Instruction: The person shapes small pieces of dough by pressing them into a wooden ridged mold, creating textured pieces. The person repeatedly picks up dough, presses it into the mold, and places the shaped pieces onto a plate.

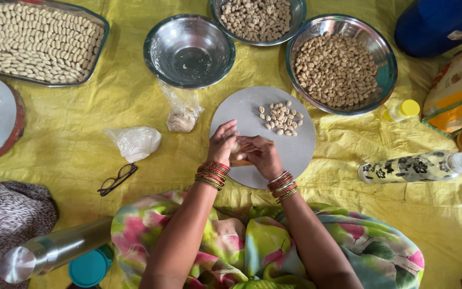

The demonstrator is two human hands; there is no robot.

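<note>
**Dough piece held over a round board**

A small pale dough piece [235, 145] is pinched between both hands above a wooden tool [241, 158], over the near edge of the grey round board [295, 152]; its shape is mostly hidden.

A clear plastic bag [183, 109] with a beige lump inside lies on the yellow sheet [81, 134], just left of the round grey board [295, 150]. A second bag [135, 142], whitish and crumpled, lies farther left, near the glasses [117, 178]. At the right edge stands a flat packet [458, 88] in orange and yellow with a green border, tilted. On the blue container [439, 21] at top right sits a small pale label [458, 35]. The bottle [407, 167] lying at the right has a black-and-white flower pattern.
</note>
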